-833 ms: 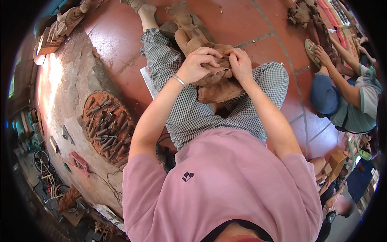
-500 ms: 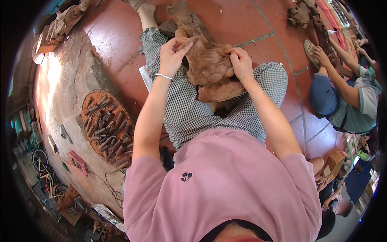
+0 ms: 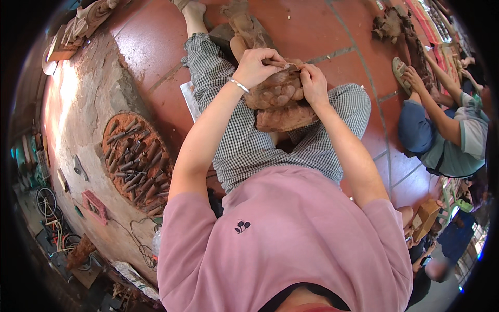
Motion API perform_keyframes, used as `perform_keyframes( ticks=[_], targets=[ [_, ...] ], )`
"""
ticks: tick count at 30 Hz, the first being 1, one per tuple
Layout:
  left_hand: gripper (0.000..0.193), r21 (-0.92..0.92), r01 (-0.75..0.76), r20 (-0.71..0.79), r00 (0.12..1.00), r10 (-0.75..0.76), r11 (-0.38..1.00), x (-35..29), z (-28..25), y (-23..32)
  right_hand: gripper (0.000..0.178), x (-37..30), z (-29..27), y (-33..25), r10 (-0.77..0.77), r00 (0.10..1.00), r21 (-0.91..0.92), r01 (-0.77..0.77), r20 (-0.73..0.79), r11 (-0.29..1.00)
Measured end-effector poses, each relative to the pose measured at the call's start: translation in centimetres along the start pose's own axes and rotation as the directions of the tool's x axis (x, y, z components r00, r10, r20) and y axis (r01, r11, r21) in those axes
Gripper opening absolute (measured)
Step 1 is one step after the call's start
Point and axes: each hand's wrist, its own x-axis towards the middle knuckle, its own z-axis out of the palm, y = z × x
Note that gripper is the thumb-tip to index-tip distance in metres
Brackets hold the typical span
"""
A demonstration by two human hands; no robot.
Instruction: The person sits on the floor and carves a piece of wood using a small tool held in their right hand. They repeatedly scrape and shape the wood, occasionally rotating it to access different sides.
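A brown wood carving (image 3: 278, 96) with rounded, scale-like relief lies between my legs, its far end stretching away over the floor. My left hand (image 3: 258, 67), with a white bangle at the wrist, bends over the carving, fingers pinched. Close by, my right hand (image 3: 314, 85) is closed too, thumb and fingertips at the carving's right edge. Between the two hands shows a thin brown piece (image 3: 291, 67), held in both pinches. Its kind is hard to make out, and my left hand covers part of the carved surface.
On my left, a worn slab (image 3: 83, 135) carries a round bed of chisels (image 3: 138, 164) in sawdust, a pink perforated block (image 3: 94, 207) and cables. Another carving (image 3: 86, 23) stands at the upper left. A seated person (image 3: 442, 119) works on the right, near dark carved wood (image 3: 410, 47).
My left hand has moved right across the carving, close to my right hand. The right hand stays almost in place. The view has shifted slightly.
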Motion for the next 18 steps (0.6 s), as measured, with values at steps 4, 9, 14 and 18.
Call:
perform_keyframes(
  ticks=[4, 9, 14, 18],
  targets=[
    [0.014, 0.217, -0.135, -0.095, 0.983, 0.159, 0.967, -1.8, -1.6, -0.2, 0.022, 0.3, -0.7, -0.5, -0.024, 0.997, -0.061, 0.029, 0.071, 0.998],
    [0.017, -0.026, 0.14, -0.328, 0.934, -0.14, 0.99, -4.7, -1.7, 1.1, 0.016, 1.5, -2.2, -5.5, -0.184, 0.982, 0.017, 0.185, -0.042, 0.983],
    [0.029, -0.622, 0.081, -0.362, 0.852, -0.377, 0.779, -4.7, 1.0, 2.8, 0.033, 0.7, -2.7, -9.4, -0.175, 0.979, 0.305, 0.137, 0.103, 0.942],
    [0.045, -0.87, 0.139, -0.083, 0.904, -0.419, 0.473, -5.1, 1.1, 4.9, 0.047, 1.2, -3.2, -9.6, -0.032, 0.921, 0.689, -0.267, 0.388, 0.673]
  ],
)
